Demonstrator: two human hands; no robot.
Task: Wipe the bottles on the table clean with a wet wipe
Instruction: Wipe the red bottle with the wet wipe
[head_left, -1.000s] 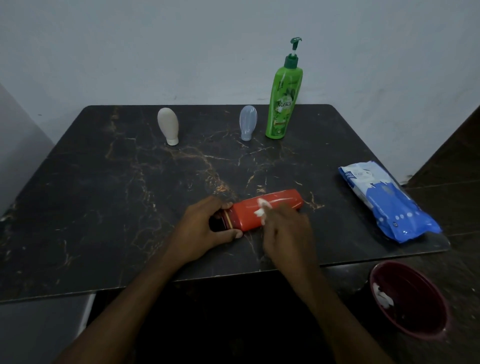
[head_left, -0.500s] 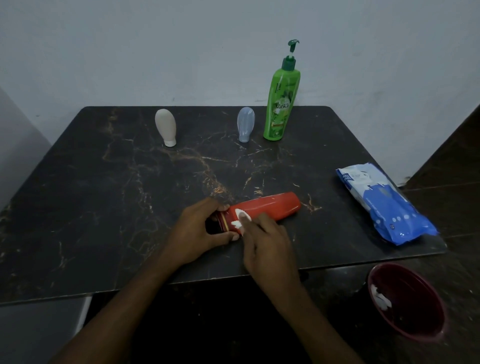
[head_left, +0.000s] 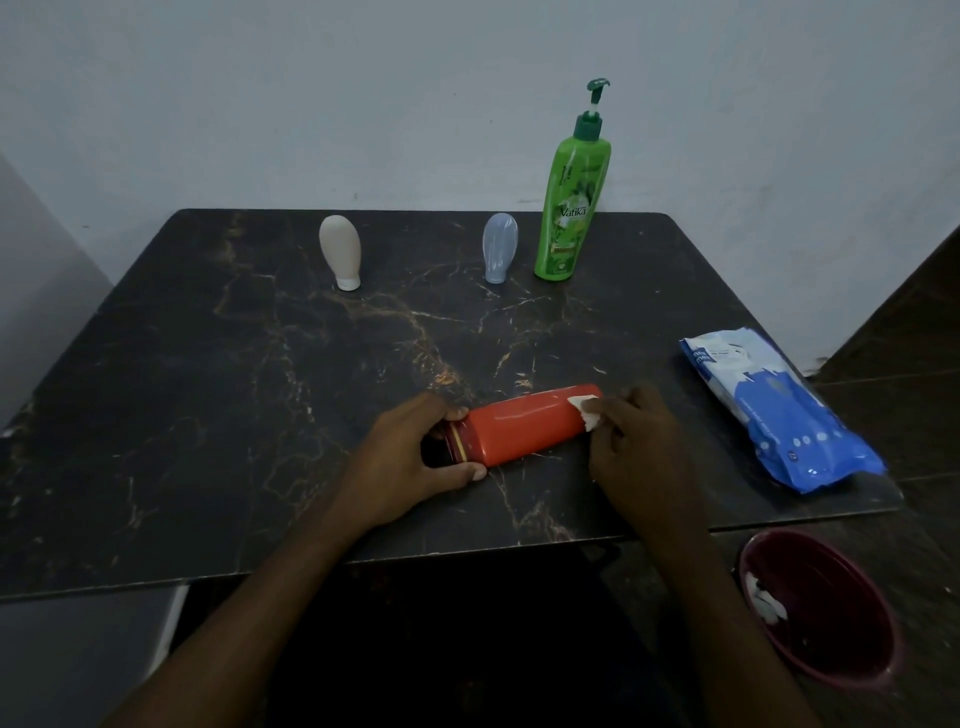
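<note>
A red bottle (head_left: 524, 426) lies on its side near the front of the dark marble table (head_left: 218, 395). My left hand (head_left: 410, 457) grips its dark cap end. My right hand (head_left: 631, 441) pinches a white wet wipe (head_left: 740, 413) against the bottle's far right end. At the back stand a beige bottle (head_left: 340, 250), a pale blue bottle (head_left: 500, 247) and a tall green pump bottle (head_left: 571, 202), all upright.
A blue and white pack of wet wipes (head_left: 774, 410) lies at the table's right edge. Below the front right corner sits a dark red bowl (head_left: 826, 608) holding a used white wipe. A pale wall runs behind the table.
My right hand slid the wipe first toward the cap end, then back along the red bottle to its right end. My left hand kept its hold on the cap.
</note>
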